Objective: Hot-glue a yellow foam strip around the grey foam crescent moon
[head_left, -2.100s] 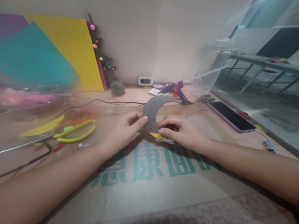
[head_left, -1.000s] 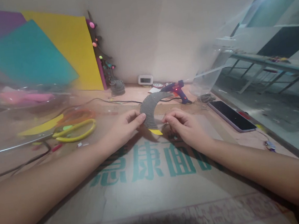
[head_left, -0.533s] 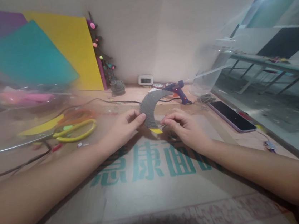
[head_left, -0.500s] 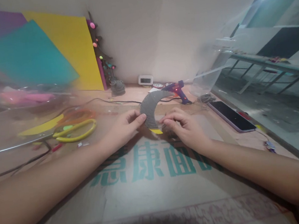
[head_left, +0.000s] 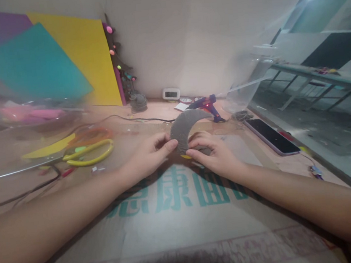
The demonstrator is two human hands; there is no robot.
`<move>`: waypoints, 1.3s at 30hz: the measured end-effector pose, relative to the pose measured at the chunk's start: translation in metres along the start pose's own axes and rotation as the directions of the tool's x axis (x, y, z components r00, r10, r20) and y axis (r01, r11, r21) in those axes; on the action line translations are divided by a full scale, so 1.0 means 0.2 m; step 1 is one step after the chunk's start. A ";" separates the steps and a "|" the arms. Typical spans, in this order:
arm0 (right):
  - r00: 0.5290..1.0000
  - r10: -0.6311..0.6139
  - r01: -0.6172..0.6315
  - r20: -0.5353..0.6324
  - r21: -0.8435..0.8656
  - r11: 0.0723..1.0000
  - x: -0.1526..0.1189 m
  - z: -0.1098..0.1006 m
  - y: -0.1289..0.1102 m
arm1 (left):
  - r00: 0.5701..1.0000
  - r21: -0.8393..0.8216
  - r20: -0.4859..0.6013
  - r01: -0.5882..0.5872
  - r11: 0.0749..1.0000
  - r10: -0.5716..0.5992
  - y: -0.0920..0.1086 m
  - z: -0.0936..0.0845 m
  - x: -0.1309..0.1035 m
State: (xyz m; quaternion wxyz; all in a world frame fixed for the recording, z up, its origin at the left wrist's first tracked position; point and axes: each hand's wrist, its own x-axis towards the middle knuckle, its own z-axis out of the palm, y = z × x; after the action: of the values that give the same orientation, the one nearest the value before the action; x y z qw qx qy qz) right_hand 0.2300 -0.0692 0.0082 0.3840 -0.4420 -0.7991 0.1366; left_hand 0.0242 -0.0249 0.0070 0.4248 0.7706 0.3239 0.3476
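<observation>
A grey crescent (head_left: 182,131), which looks wound with thread, is held up over the printed sheet, its upper horn pointing right. A bit of yellow shows at its lower end. My left hand (head_left: 154,153) pinches the crescent's outer left edge between thumb and fingers. On the other side, my right hand (head_left: 214,152) has its thumb and fingertips closed around the lower part, close to the yellow tip. Behind the crescent lies a purple glue gun (head_left: 209,106) with a small red light, partly covered by the upper horn.
Yellow-handled scissors (head_left: 89,154) lie at left beside an orange-handled pair (head_left: 90,137). A phone (head_left: 273,136) rests near the right table edge. At the back stand a small white clock (head_left: 170,93) and coloured sheets (head_left: 37,62). A black cable (head_left: 142,119) crosses the table.
The crescent and both hands have shifted slightly right. My right thumb now presses on the crescent's lower part, where before the fingers were pinched just beside it.
</observation>
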 end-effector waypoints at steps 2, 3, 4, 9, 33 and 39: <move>1.000 -0.010 0.010 0.000 -0.008 1.000 0.00 0.00 0.00 | 1.000 0.016 0.029 0.003 1.000 -0.003 0.01 0.00 0.00; 1.000 -0.011 0.011 0.001 -0.013 1.000 0.00 0.00 0.00 | 0.999 0.017 0.045 0.013 1.000 -0.014 0.01 0.00 0.00; 1.000 -0.011 0.011 0.001 -0.012 1.000 0.00 0.00 0.01 | 0.998 0.019 0.057 0.026 0.999 -0.027 0.00 0.00 0.00; 0.999 -0.009 0.007 0.044 0.047 0.999 0.01 -0.01 0.00 | 0.995 0.011 0.080 0.067 0.998 -0.067 -0.03 0.00 0.00; 0.999 0.039 -0.037 0.035 -0.055 0.998 0.00 -0.01 -0.02 | 0.993 0.190 0.119 -0.021 0.982 -0.002 0.00 -0.01 -0.01; 0.998 0.023 -0.019 0.055 -0.067 0.998 0.01 -0.01 -0.04 | 0.990 0.361 0.091 -0.134 0.923 0.108 0.00 -0.01 -0.02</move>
State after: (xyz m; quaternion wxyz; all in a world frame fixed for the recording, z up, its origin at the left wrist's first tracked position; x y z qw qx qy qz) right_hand 0.2263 -0.0731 0.0147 0.3452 -0.4589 -0.8089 0.1261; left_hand 0.0209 -0.0267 0.0059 0.2624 0.8664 0.3199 0.2794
